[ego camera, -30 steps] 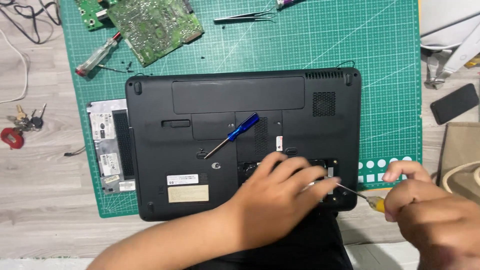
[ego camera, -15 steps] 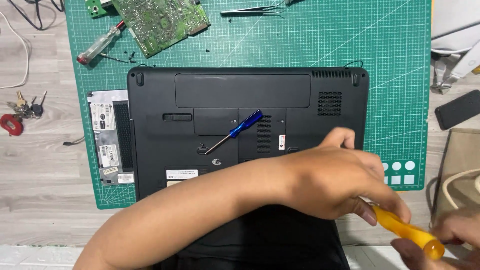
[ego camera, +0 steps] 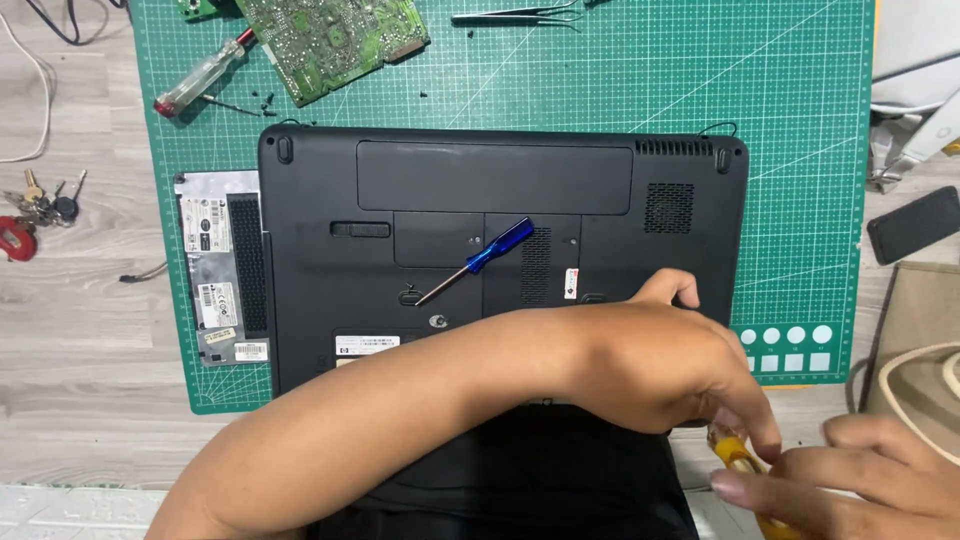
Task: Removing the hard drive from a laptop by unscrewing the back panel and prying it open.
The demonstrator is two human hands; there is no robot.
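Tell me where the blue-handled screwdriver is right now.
In the head view, the blue-handled screwdriver lies loose on the upturned black laptop, near its middle, above the left hand and apart from both hands.

One upturned black laptop (ego camera: pixel 500 250) lies on one green cutting mat (ego camera: pixel 700 90). There are three screwdrivers: one blue-handled (ego camera: pixel 490 255), one clear-handled (ego camera: pixel 200 80), one yellow-handled (ego camera: pixel 738 462). Also one green circuit board (ego camera: pixel 330 40), one pair of tweezers (ego camera: pixel 515 16), one bunch of keys (ego camera: pixel 40 205).

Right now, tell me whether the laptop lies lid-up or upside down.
Upside down: the laptop shows its underside, with vents, panel covers and labels facing up; a blue screwdriver rests on it.
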